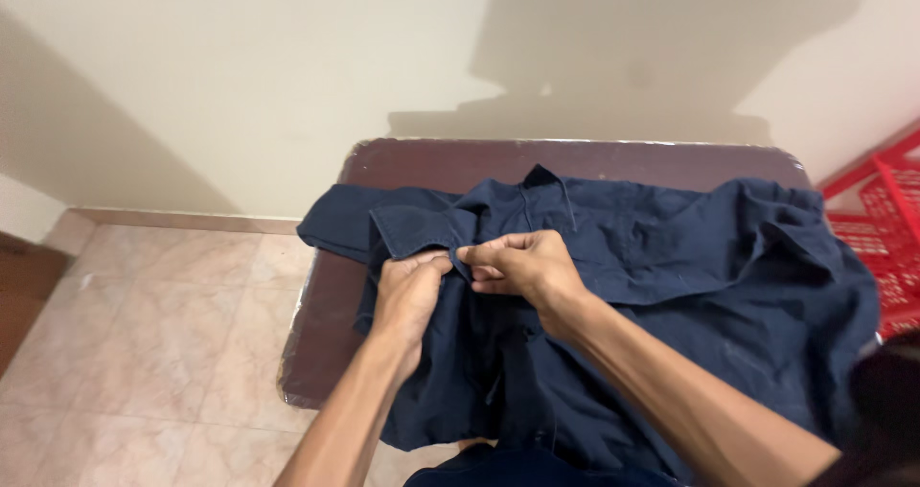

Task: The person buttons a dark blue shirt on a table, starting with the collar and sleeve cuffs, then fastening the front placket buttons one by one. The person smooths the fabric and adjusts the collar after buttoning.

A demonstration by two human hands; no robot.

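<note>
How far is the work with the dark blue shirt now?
Done: the dark blue shirt lies spread on the brown table. In hand: the left hand and right hand pinch its front edge near the collar. Left: the shirt is wrinkled and no fold shows.

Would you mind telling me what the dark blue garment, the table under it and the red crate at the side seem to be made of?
The dark blue garment looks like matte woven cloth, perhaps cotton twill: it creases softly where both hands pinch it. The table shows a glossy brown top, possibly laminate or a plastic cover; its edge glints. The red crate looks like moulded plastic, with a lattice wall.
</note>
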